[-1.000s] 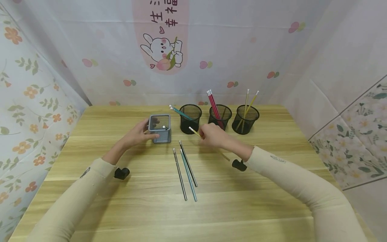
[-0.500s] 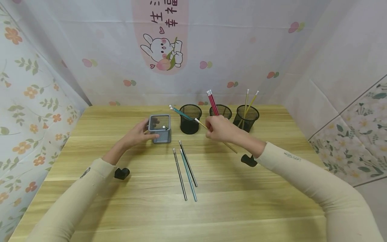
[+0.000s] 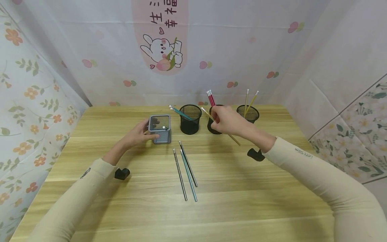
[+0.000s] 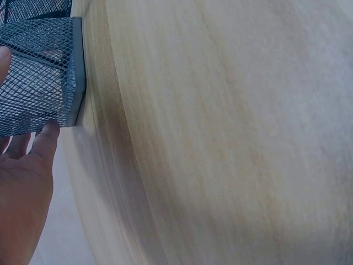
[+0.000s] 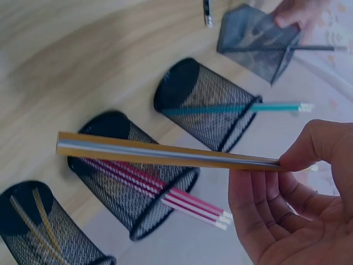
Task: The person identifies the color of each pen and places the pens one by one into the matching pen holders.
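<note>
At the left, my left hand [image 3: 139,136] grips the square grey mesh pencil holder [image 3: 164,137], thumb on its near side and fingers round the back. One dark pencil with a white eraser [image 5: 317,48] leans inside it. My right hand [image 3: 231,121] pinches a yellow pencil [image 5: 165,155] with a silver stripe between thumb and fingers. In the head view the hand hangs in front of the middle round black mesh cup [image 3: 213,128], partly hiding it. Red pencils [image 5: 179,200] stand in that cup. The right round cup [image 3: 252,116] contains two yellowish pencils [image 3: 251,102].
Another round black cup [image 3: 189,127] with teal pencils [image 3: 178,112] stands between the grey holder and the middle cup. On the wooden table [image 3: 145,208] lie two black pencils [image 3: 180,174] and a teal pencil [image 3: 189,178]. A printed curtain [image 3: 115,50] hangs behind the table.
My right hand has moved right and slightly away from me with the yellow pencil, now covering part of the middle and right cups. The left hand and grey holder have stayed put.
</note>
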`<state>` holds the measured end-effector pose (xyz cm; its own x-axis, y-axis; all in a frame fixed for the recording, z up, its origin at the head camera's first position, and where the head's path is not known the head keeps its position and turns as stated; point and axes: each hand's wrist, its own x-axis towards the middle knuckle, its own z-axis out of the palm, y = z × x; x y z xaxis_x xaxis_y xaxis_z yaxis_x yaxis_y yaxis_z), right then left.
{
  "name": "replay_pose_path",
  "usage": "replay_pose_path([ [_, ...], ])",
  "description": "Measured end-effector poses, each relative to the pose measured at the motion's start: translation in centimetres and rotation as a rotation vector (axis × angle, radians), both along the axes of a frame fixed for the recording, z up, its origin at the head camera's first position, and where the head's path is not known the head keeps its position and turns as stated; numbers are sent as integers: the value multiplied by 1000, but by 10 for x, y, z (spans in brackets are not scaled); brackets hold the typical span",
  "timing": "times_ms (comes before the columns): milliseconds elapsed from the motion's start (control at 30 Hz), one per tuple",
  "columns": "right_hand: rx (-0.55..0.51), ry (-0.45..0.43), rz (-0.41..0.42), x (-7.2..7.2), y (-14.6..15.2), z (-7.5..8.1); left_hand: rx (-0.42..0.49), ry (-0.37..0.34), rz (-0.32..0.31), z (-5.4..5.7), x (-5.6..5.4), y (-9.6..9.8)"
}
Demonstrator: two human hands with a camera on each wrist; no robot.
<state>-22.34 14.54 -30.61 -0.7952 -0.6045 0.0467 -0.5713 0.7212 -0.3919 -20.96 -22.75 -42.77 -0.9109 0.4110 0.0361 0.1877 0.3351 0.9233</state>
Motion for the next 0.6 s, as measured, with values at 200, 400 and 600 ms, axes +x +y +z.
replay_pose_path([
  [200,-49,28,-32,-7,8,14,3,5,2,-1,0,-1],
  [400,-130,113,-72,-19,20,27,2,8,0,-2,-2,0],
  [600,-263,194,-160,-34,36,42,-9,8,4,-1,-1,0],
])
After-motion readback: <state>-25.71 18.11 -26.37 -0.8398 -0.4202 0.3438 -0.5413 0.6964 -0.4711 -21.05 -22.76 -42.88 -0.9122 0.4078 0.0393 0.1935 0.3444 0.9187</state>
